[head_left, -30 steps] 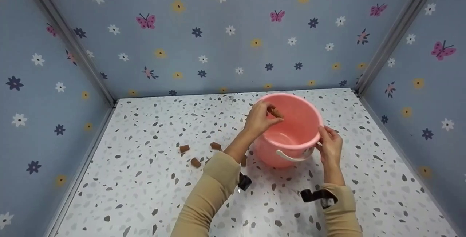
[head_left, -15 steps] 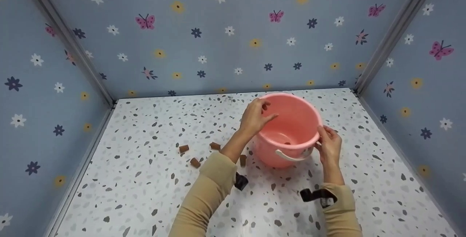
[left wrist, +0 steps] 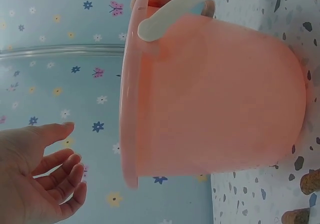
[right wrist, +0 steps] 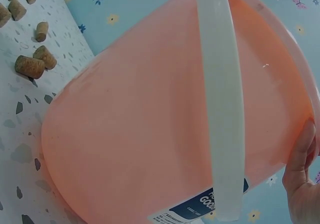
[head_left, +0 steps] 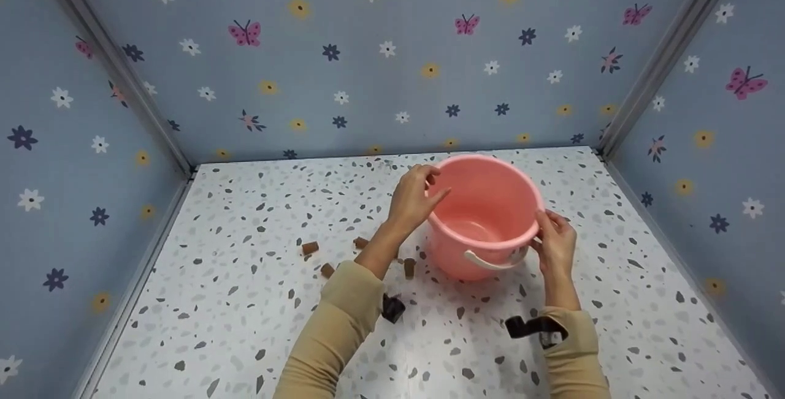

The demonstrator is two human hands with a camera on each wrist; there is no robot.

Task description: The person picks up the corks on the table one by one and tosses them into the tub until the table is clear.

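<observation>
A pink bucket (head_left: 467,264) with a white handle (head_left: 490,262) stands on the speckled table, its mouth tipped toward the head camera. My right hand (head_left: 557,241) pinches its right rim between thumb and fingers. By the left rim hovers my left hand (head_left: 412,198), thumb and fingers apart and holding nothing; the left wrist view shows the hand (left wrist: 40,176) clear of the bucket. Several brown corks lie left of the bucket, among them one cork (head_left: 310,248) farthest left and another cork (head_left: 409,268) close to the bucket. The bucket's near inner floor is hidden by its front wall.
Blue flowered panels (head_left: 356,80) close off the back and both sides of the table (head_left: 245,325). Small black cameras are strapped at the wrists. More corks (right wrist: 30,67) show on the table in the right wrist view.
My left hand held a cork over the bucket, let it drop inside, and has since drawn back left toward the rim. My right hand has stayed on the rim.
</observation>
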